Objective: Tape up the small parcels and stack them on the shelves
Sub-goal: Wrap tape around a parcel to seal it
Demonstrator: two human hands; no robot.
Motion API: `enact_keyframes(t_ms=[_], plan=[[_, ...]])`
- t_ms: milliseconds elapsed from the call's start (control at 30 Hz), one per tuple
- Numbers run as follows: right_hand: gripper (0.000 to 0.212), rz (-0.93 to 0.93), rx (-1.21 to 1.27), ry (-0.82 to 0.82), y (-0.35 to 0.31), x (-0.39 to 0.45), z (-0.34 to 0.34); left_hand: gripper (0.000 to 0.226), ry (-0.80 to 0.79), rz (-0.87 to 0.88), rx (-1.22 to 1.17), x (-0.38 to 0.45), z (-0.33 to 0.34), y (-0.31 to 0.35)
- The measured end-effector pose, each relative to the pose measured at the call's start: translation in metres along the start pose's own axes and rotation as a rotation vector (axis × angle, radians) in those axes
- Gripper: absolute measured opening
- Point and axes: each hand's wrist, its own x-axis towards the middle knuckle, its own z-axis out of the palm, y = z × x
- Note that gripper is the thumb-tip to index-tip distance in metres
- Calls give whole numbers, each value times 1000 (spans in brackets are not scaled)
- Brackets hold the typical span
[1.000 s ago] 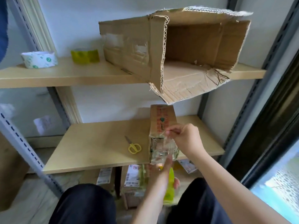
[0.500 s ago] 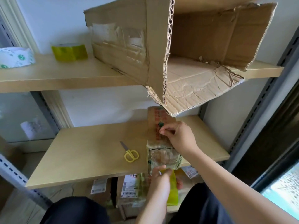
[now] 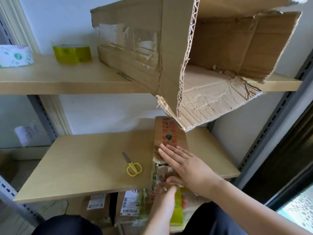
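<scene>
The biggest thing I see is the torn cardboard box (image 3: 194,56) lying on its side on the upper shelf (image 3: 67,82), its open mouth jutting out past the edge and over my work, so it partly hides the far end of the parcel below. Under it, the lower shelf (image 3: 84,167) serves as my bench: the small parcel (image 3: 169,134) lies on it lengthways, with its near end at the front edge, where I judge tape can be wrapped round it.

My right hand (image 3: 184,165) lies flat on the parcel's top, fingers straight and spread, apparently to smooth tape down and keep the parcel from sliding. My left hand (image 3: 166,200) is below the shelf edge, curled around a yellow-green tape roll (image 3: 177,209), held close to the parcel's near end, probably to keep the strip taut.

A spare yellow-green tape roll (image 3: 72,54) and a white printed roll (image 3: 15,55) sit on the upper shelf. The yellow-handled scissors (image 3: 132,166) lie just left of the parcel, handy for cutting.
</scene>
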Motion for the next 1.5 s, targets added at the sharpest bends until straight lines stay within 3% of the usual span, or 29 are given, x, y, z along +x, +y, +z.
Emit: enact_keyframes(t_ms=[200, 300, 400, 433, 533, 733, 800, 900, 1000, 1333, 1500], plan=[[68, 75, 145, 12, 5, 3, 5, 11, -51, 57, -11, -14, -5, -6], [66, 102, 138, -48, 5, 3, 2, 36, -115, 91, 184, 7, -14, -9], [72, 100, 124, -106, 7, 7, -2, 15, -242, -3, 190, -8, -17, -27], [75, 97, 136, -133, 6, 7, -3, 11, -219, -54, 140, -18, -20, -31], [78, 116, 201, -176, 7, 8, -2, 36, -159, -204, 16, -20, -26, -42], [72, 125, 263, -157, 7, 8, 0, 42, -20, -84, 182, 7, -25, -40], [72, 124, 270, -149, 7, 7, -1, 39, -64, -95, 130, 7, -22, -42], [74, 121, 284, -132, 8, 6, 1, 24, -125, -91, -152, -1, -18, -51], [75, 120, 286, -118, 9, 6, 5, 41, -119, -115, -316, -2, -14, -62], [75, 158, 306, -91, 4, 7, 5, 24, 36, -32, 154, 18, -36, -48], [73, 227, 319, -54, 4, 4, 1, 15, 75, 57, 125, 17, -31, -42]])
